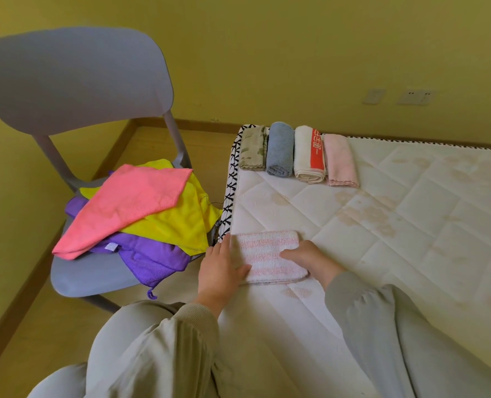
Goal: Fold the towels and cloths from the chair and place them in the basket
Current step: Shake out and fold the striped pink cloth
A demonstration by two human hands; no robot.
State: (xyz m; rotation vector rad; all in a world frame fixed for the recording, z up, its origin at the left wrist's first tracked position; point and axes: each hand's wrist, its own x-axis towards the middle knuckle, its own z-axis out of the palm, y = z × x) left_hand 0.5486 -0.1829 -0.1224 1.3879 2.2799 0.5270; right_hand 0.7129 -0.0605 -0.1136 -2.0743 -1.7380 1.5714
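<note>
Both hands are on the pink-and-white striped towel, which is lying folded on the mattress right in front of me. My left hand is lying flat against the towel's left end, fingers straight, thumb resting on top, gripping nothing. My right hand is pressing down on the towel's right part, fingers stretching toward the left hand, not curling round anything. Four folded towels are sitting in a row well beyond my hands at the mattress's far edge, touching side by side: a leaf-print towel, a blue towel, a white towel with a red band, a pale pink towel. Left of my left hand, the grey chair is holding the unfolded pile: a pink cloth lying on top of a yellow cloth and a purple cloth. My grey sleeves are showing nearest me.
</note>
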